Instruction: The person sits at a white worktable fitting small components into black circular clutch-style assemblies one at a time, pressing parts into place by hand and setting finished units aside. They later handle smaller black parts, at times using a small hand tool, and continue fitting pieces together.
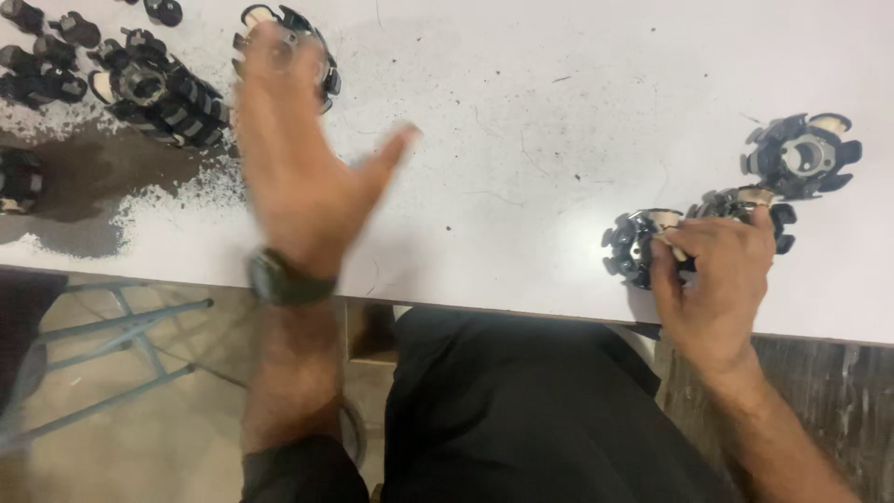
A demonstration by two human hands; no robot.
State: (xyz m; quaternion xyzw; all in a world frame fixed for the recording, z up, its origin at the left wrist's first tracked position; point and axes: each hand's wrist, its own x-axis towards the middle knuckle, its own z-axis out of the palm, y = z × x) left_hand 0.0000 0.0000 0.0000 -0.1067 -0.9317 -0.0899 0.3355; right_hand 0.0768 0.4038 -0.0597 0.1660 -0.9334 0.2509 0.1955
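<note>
At the bottom of the frame, the person's lap in black trousers [531,410] is sitting against the near edge of the white, scuffed tabletop [559,121]. At the lower right, the right hand [715,279] is resting on that edge, its fingers closing around a round black toothed part with a metal hub [631,244], pinning it against the table. Touching the hand's far side, a second black toothed part with a pale tab [745,203] is lying partly under the fingertips. Just beyond, at the right of the frame, a third black toothed part with a grey centre [803,155] is lying apart from the hand.

At the centre left, the left hand [298,177] is blurring above the table, fingers spread and released, gripping nothing; a dark wristwatch [284,279] is circling its wrist. Its fingertips are reaching over a black toothed ring [317,47] at the upper left; whether they are touching it cannot be told. Farther left, a stack of black toothed parts [163,98] is lying amid dark dust, with small black pieces [47,56] clustering in the upper left corner.
</note>
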